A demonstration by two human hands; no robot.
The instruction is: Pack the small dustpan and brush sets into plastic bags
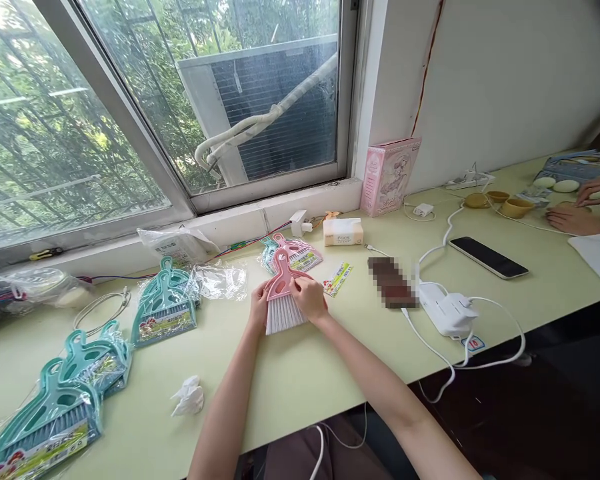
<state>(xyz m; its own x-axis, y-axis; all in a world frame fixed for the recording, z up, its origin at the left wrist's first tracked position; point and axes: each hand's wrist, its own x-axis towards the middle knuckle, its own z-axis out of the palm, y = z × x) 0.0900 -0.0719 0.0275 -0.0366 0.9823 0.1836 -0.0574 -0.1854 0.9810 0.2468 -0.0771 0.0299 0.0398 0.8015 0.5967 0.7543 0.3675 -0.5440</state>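
Observation:
A pink hand brush (279, 285) with white bristles is held upright between my two hands above the table, bristles pointing down. My left hand (260, 305) closes on its left edge. My right hand (307, 299) grips the right side, thumb on the front of the pink head. A pink rim shows just behind the brush, perhaps a dustpan; most of it is hidden. Beyond my hands lies a wrapped pink and green brush-and-dustpan set (300, 255). A printed label card (338, 279) rests to the right of my right hand.
Several wrapped teal brush-and-dustpan sets (165, 310) lie at left, near clear plastic wrap (221, 280) and a crumpled tissue (189, 396). A tissue pack (343, 232), a phone (489, 257) and a power strip (443, 310) with cables are at right. Another person's hands (573, 219) work at far right.

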